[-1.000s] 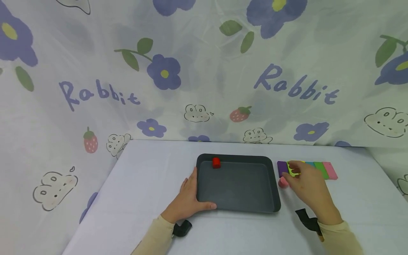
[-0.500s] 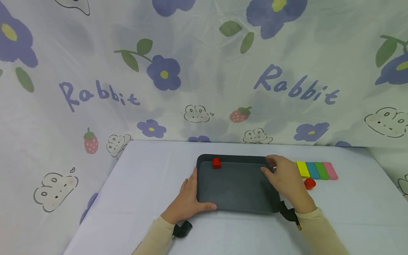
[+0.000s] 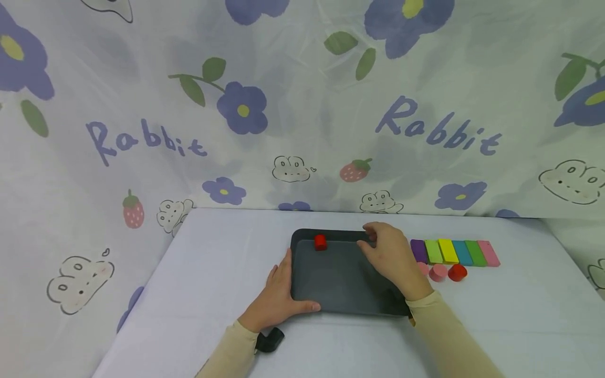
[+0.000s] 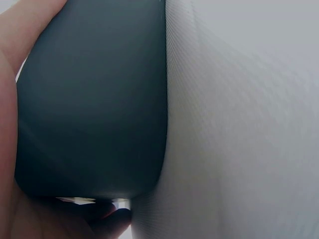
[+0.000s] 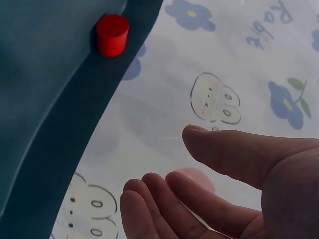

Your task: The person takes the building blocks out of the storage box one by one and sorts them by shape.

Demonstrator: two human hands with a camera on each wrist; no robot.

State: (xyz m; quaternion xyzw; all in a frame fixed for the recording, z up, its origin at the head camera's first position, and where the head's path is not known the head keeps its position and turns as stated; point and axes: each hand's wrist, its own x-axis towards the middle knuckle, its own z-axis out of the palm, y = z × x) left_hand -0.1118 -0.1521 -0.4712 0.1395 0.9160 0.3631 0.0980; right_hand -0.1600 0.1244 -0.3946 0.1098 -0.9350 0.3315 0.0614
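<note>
A dark grey baking tray (image 3: 350,278) sits on the white table. My left hand (image 3: 274,300) spans its near left corner, straight fingers along the left wall and the thumb on the front rim. In the left wrist view, the tray's wall (image 4: 94,109) fills much of the picture. A small red cylinder (image 3: 320,242) stands inside by the far wall. Over the tray's right half hovers my right hand (image 3: 389,257). The right wrist view shows its thumb and fingers parted, nothing between them, with the red cylinder (image 5: 112,36) off to the upper left.
To the right of the tray lies a row of coloured tiles (image 3: 448,252), from purple to pink. In front of them stand a pink cylinder (image 3: 438,272), a red one (image 3: 457,272) and another pink one (image 3: 423,269), partly hidden by my right arm. A printed cloth (image 3: 293,105) hangs behind the table.
My right hand has moved left from beside the tiles to above the tray, uncovering the tile row and the cylinders. My left hand, the tray and its red cylinder stay put.
</note>
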